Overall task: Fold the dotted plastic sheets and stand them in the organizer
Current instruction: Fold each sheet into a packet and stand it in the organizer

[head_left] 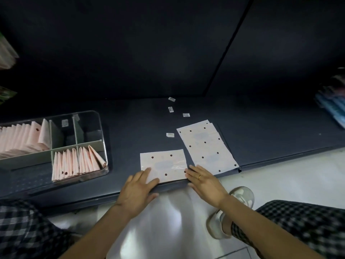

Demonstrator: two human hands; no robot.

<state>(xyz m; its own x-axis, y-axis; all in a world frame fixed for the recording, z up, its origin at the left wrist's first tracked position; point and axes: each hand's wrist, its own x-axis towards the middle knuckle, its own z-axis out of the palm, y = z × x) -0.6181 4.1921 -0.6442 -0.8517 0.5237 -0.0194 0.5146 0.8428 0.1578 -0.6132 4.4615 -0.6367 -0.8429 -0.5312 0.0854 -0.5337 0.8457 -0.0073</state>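
Head view is looking down at a dark shelf (130,118), and every place below is given from the single dotted sheet (163,166) that is lying flat at the shelf's near edge. Both hands are resting on that sheet with fingers straight and spread, gripping nothing: the left hand (137,191) is pressing its fingertips on the sheet's near left corner, while the right hand (204,181), wearing a ring (199,177), is touching the sheet's near right corner. Just to the right of the sheet, and reaching farther back, a stack of unfolded dotted sheets (207,145) is lying at a slant, its near end sitting beside the right hand. Well to the left of the sheet a clear organizer (93,116) is sitting on the shelf, with folded sheets (78,160) standing in its near right compartment and more folded sheets (22,137) standing in its long back left compartment; its two small back right compartments are holding no sheets. Beyond the sheet, four small white labels (170,134) are lying scattered on the shelf. Below the sheet, off the shelf edge, a white shoe (216,225) is showing on the pale floor (280,174) beside checked trouser legs (308,227).
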